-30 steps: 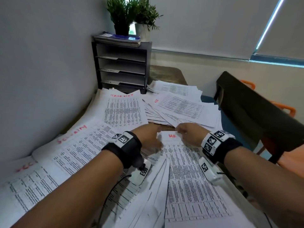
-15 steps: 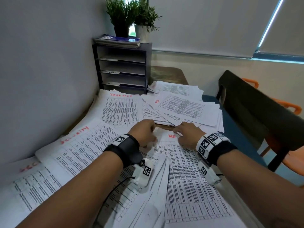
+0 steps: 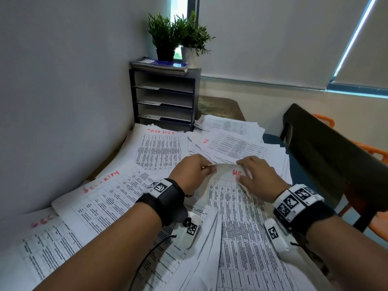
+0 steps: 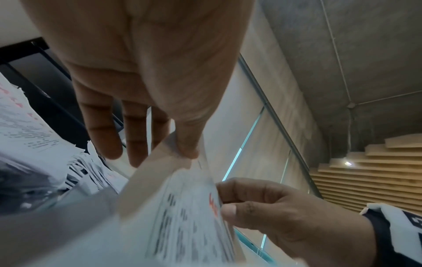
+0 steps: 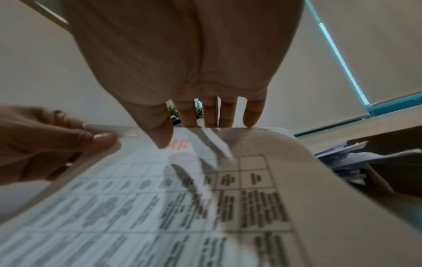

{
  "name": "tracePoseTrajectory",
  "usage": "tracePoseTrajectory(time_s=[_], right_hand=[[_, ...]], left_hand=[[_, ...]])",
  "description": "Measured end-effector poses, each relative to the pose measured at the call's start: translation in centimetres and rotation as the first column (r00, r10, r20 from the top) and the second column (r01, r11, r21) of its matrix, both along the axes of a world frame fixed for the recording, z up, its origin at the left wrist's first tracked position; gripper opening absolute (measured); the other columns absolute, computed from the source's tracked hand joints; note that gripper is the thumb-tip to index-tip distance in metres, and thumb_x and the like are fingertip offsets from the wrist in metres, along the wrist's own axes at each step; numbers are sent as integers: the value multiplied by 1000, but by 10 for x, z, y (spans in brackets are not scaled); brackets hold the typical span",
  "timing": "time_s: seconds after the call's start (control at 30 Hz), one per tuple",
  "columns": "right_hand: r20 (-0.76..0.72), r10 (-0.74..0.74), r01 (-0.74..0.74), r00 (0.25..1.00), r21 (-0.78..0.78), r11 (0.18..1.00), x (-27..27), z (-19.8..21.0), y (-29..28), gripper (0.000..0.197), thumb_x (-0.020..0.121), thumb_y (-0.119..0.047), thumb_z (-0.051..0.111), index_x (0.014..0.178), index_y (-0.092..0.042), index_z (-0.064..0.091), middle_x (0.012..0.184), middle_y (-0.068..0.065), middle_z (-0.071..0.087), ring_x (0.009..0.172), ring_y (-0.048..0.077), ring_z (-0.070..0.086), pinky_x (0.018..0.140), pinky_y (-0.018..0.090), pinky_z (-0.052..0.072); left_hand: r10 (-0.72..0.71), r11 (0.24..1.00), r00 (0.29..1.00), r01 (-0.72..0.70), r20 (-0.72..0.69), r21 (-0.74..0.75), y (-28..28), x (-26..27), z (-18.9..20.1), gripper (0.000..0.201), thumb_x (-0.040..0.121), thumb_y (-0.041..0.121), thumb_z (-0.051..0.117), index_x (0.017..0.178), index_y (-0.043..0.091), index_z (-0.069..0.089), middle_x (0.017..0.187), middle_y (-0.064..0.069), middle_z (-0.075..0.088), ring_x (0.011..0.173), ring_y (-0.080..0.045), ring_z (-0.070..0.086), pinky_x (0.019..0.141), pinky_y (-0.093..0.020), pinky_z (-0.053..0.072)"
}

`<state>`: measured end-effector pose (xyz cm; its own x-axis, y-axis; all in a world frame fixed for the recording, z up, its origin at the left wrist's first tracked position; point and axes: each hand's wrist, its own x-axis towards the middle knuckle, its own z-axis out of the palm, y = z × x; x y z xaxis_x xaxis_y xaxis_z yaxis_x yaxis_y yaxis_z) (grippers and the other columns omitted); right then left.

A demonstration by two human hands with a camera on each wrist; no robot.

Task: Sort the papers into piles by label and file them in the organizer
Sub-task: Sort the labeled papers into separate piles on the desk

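Both hands hold the far edge of a printed HR sheet (image 3: 225, 175) marked in red, its top edge curled up off the HR pile (image 3: 247, 238) in front of me. My left hand (image 3: 206, 168) pinches the sheet's left corner, which the left wrist view shows between thumb and fingers (image 4: 182, 153). My right hand (image 3: 241, 171) pinches the edge beside the red label, thumb on top and fingers behind (image 5: 189, 133). Piles marked TASK LIST (image 3: 159, 148) and SECURITY (image 3: 109, 196) lie to the left. The black organizer (image 3: 163, 99) stands at the back against the wall.
A loose heap of unsorted papers (image 3: 235, 143) lies beyond my hands. Another red-marked pile (image 3: 42, 238) sits at the near left. Two potted plants (image 3: 178, 36) and a notebook (image 3: 161, 65) top the organizer. A dark chair (image 3: 327, 148) stands at the right, the wall close on the left.
Both hands slid to the far edge of the HR sheet, and that edge has come up off the pile between their fingers. My head has tipped slightly, shifting the view.
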<state>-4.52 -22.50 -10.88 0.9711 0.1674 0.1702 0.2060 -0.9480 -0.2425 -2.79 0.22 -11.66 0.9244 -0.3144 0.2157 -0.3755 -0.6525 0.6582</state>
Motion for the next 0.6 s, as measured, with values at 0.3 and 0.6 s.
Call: tracePoseTrajectory(time_s=[0.3, 0.6], right_hand=[[177, -88, 73, 980, 88, 993, 10, 22, -29, 39, 86, -24, 71, 122, -17, 59, 126, 4, 57, 120, 26, 51, 103, 48, 42], [-245, -97, 211, 965, 499, 841, 21, 11, -38, 34, 84, -33, 76, 112, -17, 64, 109, -4, 72, 97, 14, 68, 87, 33, 52]], left_hand=[[78, 957, 990, -40, 122, -288, 7, 3, 5, 25, 104, 33, 50, 102, 20, 71, 97, -2, 70, 90, -21, 65, 84, -41, 53], [402, 491, 900, -365, -166, -791, 28, 26, -1, 24, 96, 44, 43, 86, 30, 60, 82, 0, 61, 77, -24, 58, 70, -43, 51]])
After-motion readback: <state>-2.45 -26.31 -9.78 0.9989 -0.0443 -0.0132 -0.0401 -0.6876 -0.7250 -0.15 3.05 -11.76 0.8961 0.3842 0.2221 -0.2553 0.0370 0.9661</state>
